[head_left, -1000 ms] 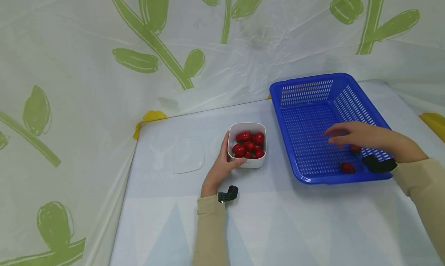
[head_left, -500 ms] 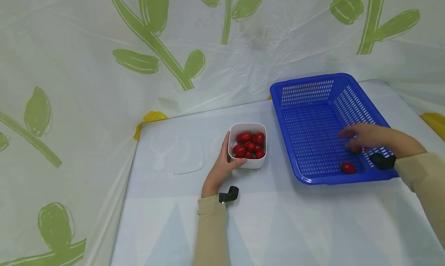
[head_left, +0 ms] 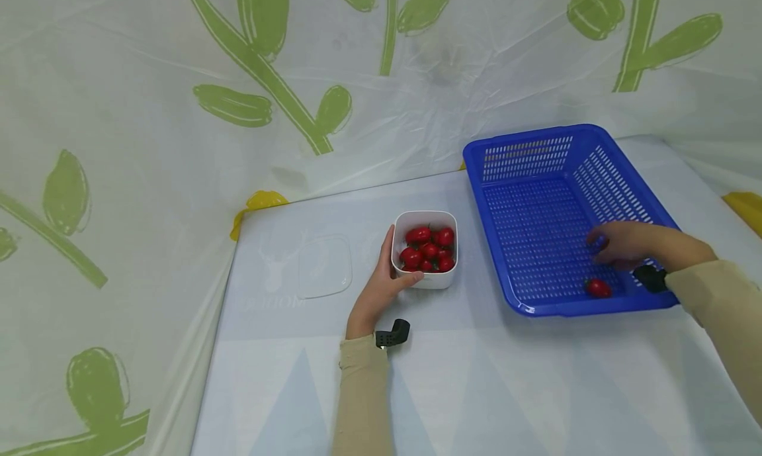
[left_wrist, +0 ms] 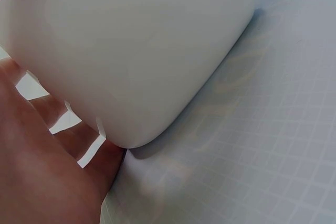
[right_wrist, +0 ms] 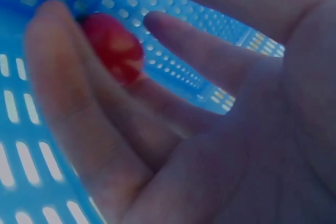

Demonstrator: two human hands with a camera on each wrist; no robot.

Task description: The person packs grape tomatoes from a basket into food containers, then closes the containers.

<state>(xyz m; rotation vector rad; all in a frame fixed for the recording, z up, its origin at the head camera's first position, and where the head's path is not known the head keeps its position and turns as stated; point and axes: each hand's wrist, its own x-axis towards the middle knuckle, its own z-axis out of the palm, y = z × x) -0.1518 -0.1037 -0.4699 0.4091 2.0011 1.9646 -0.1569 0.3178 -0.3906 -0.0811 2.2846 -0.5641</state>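
My left hand (head_left: 381, 285) holds a white square container (head_left: 437, 280) at its left side, thumb at the front rim. Several red cherry tomatoes (head_left: 429, 250) with green tops lie inside it. In the left wrist view, the fingers curve along the container's smooth wall (left_wrist: 142, 61). On the right, my right hand (head_left: 630, 243) reaches into a blue plastic basket (head_left: 499, 271). In the right wrist view, its fingers close round a cherry tomato (right_wrist: 113, 48), which the hand hides in the head view. Another cherry tomato (head_left: 598, 288) lies on the basket floor, just in front of the hand.
A clear, rounded-square lid (head_left: 324, 266) lies flat on the table, left of the container. The table wears a pale printed cover (head_left: 476, 390). Behind it hangs a white curtain (head_left: 149, 145) with green leaves. Yellow patches (head_left: 264, 198) show at the table's back edge.
My right hand has moved right and lower into the basket, over one of the two tomatoes there, its fingers now around it. My left hand and the container have stayed put.
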